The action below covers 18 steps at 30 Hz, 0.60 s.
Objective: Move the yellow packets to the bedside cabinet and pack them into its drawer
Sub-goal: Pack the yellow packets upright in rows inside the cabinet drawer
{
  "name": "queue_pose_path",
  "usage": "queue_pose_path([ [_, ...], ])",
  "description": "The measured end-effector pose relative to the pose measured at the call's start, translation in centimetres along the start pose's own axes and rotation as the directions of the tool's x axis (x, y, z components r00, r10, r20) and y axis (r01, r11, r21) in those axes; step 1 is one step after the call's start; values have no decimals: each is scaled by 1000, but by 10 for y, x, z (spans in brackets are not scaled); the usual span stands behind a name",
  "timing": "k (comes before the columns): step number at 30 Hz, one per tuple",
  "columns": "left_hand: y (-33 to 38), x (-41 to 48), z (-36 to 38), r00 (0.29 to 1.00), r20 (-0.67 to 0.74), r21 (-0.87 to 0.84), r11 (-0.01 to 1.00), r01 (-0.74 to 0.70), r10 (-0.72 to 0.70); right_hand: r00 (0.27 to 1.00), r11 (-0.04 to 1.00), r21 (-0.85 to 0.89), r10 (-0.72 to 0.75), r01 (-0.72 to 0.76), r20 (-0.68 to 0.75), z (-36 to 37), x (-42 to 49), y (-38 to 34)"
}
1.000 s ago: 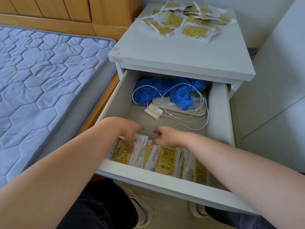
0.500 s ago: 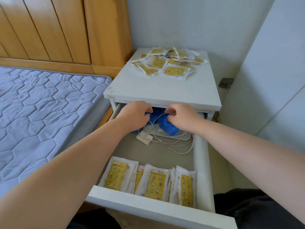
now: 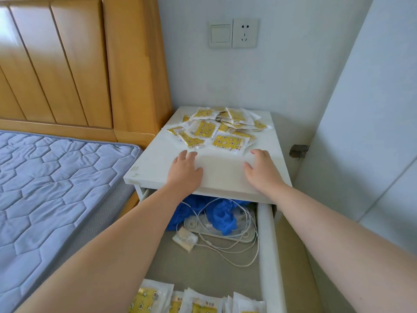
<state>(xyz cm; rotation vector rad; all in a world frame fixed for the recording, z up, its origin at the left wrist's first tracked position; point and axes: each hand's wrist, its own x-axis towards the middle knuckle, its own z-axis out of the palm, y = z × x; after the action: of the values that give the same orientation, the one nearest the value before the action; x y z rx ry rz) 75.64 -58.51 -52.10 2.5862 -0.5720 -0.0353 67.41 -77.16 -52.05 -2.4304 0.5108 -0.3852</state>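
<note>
Looking down through the head camera, I find both hands empty: the left hand (image 3: 185, 170) and the right hand (image 3: 261, 170) lie palm-down with fingers loosely spread over the front part of the bedside cabinet (image 3: 155, 164) top, apart from each other and gripping nothing. I cannot tell whether they press on the surface or sit just above it. Just beyond their fingertips a loose heap of yellow packets (image 3: 216, 129) covers the back half of the top, the packets overlapping at all angles. Below the hands the drawer (image 3: 267, 245) stands pulled out toward me. At its near end a row of packets (image 3: 196, 301) stands on edge, cut off by the bottom of the view. Toward the back of the drawer lie a crumpled blue cloth (image 3: 222, 213), a tangled white cable (image 3: 237, 251) and a small pale pack (image 3: 185, 239). On my left is the blue quilted mattress (image 3: 56, 188) against a wooden headboard (image 3: 67, 64).
</note>
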Motion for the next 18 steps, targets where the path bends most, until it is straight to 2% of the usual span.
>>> queue_pose_path([
  [3,1,22,9,997,32,243,968,62,-72,997,999,-39,-39,37,-59,7,21,3],
  [5,2,33,14,995,31,311,947,83,-97,995,988,-133,-90,82,-53,13,35,4],
  [8,2,50,15,996,40,332,941,58,-75,997,965,-256,-72,61,-35,20,53,7],
  [13,1,75,18,997,35,350,934,-78,71,999,957,-287,-51,45,-13,24,77,8],
  [18,-4,86,22,998,17,338,939,-65,63,998,910,-409,-52,61,34,29,85,7],
])
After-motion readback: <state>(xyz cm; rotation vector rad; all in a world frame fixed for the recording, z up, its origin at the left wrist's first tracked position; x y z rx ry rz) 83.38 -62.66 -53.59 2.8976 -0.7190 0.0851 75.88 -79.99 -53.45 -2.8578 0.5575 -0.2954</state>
